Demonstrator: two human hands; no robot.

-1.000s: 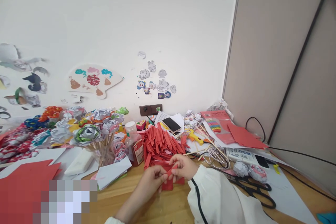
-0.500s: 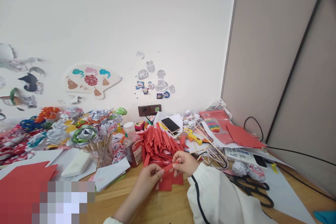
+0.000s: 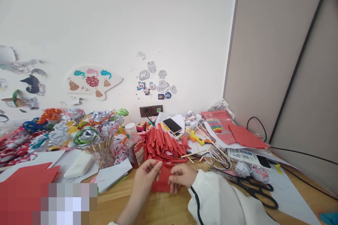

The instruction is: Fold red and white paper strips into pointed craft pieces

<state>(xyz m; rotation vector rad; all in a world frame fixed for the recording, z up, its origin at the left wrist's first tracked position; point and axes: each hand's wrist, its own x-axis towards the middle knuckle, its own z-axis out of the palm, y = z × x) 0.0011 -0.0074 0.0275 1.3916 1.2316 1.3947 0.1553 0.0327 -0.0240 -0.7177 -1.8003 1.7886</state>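
Red paper (image 3: 161, 180) lies low between my two hands, in front of a heap of folded red paper strips (image 3: 161, 140). My left hand (image 3: 146, 175) is closed at the paper's left edge, thumb and forefinger pinched; what is between them is hidden. On the other side, my right hand (image 3: 183, 175) has its fingers curled and closed on the right edge of the red paper. Its fingers hide part of that edge.
A jar (image 3: 134, 146) stands left of the heap, a phone (image 3: 172, 125) behind it. To the right lie a yellow glue gun (image 3: 195, 137), a beaded string (image 3: 215, 158) and black scissors (image 3: 253, 186). Paper flowers (image 3: 87, 135) crowd the left.
The folded red strip stretched between both hands no longer shows. My hands have moved apart, the left one slightly up and left, and more flat red paper is visible between them.
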